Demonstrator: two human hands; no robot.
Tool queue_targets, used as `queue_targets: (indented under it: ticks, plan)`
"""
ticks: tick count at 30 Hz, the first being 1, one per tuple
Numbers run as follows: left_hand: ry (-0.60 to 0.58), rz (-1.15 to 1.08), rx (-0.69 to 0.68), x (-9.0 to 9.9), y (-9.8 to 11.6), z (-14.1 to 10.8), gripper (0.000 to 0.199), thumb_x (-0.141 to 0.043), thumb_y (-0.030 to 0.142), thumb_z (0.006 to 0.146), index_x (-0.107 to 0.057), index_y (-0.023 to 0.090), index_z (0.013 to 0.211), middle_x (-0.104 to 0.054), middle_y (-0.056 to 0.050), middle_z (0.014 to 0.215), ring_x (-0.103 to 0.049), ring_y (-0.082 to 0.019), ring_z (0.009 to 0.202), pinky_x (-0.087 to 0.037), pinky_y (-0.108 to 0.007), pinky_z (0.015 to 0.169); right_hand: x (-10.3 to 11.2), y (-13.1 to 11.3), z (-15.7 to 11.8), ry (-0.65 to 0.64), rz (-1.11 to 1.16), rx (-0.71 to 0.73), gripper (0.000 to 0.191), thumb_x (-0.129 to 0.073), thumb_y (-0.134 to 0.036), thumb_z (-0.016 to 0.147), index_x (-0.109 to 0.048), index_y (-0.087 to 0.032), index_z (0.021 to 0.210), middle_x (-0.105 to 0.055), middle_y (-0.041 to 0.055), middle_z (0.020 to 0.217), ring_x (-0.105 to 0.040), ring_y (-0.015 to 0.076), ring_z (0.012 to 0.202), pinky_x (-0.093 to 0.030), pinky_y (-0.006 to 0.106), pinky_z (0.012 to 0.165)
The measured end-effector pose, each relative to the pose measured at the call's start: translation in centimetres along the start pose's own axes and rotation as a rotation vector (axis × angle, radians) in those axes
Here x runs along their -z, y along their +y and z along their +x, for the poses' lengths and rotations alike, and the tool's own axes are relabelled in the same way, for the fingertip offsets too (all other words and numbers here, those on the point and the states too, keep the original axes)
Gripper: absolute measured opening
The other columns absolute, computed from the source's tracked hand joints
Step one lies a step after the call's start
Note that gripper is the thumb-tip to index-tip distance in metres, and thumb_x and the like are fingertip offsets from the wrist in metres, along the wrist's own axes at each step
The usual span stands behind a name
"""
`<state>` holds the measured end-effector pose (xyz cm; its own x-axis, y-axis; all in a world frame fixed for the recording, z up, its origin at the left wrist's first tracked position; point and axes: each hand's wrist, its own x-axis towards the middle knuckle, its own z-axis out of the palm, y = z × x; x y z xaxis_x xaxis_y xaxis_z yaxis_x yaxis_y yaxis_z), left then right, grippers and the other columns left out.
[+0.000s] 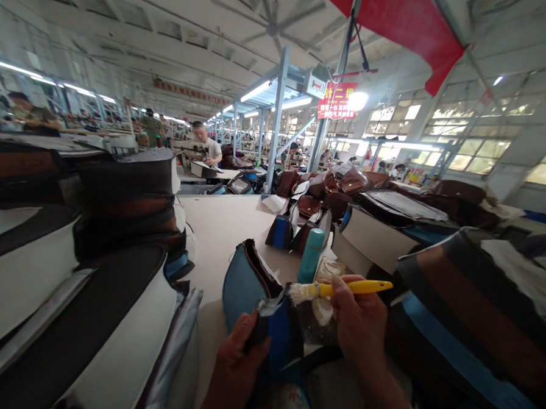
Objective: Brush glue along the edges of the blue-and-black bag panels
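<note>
In front of me, a blue and black bag piece [250,282] stands tilted on the white table. My left hand [242,355] pinches its near edge, where a grey lining flap [270,303] folds over. A yellow-handled paintbrush [358,287] is gripped in my right hand [361,319]. Its bristles, coated in a whitish paste, are close beside the flap; whether they touch it I cannot tell. Under the brush sits a smeared tub [324,320] with pale paste on it. Just behind the tub rises a teal bottle [311,255].
Stacked black, white and brown bag pieces [126,288] crowd the left side. More bag pieces [473,312] are piled on the right. Brown bags [312,205] lie at the table's far end. Beyond the white tabletop [221,220], a person [207,146] works at another table.
</note>
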<state>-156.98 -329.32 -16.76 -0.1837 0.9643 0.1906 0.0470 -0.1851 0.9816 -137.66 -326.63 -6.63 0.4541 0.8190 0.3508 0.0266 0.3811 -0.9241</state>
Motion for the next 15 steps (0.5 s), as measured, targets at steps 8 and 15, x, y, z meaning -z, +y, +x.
queue_targets:
  ticks: [8,15]
  plan:
    - [-0.046,0.003,0.014,0.2,0.4,-0.3,0.053,-0.079,0.045,0.075,-0.073,0.021,0.122,-0.069,-0.009,0.128,-0.059,-0.035,0.124,-0.041,-0.05,0.113,0.3,-0.1,-0.6,0.006,-0.281,0.262,0.026,-0.073,-0.045,0.082,-0.069,-0.02,0.082,-0.073,0.0056,0.083,-0.068,0.0212,0.075,-0.053,0.031,0.072]
    - [-0.061,0.065,-0.041,1.1,-1.2,-0.3,0.055,-0.074,0.046,0.079,-0.069,0.022,0.129,-0.064,-0.011,0.136,-0.054,-0.037,0.131,-0.042,-0.051,0.112,-0.1,-1.0,-0.5,-0.109,-0.48,0.498,0.029,-0.062,-0.047,0.092,-0.069,-0.022,0.08,-0.073,0.0046,0.076,-0.07,0.021,0.07,-0.054,0.031,0.069]
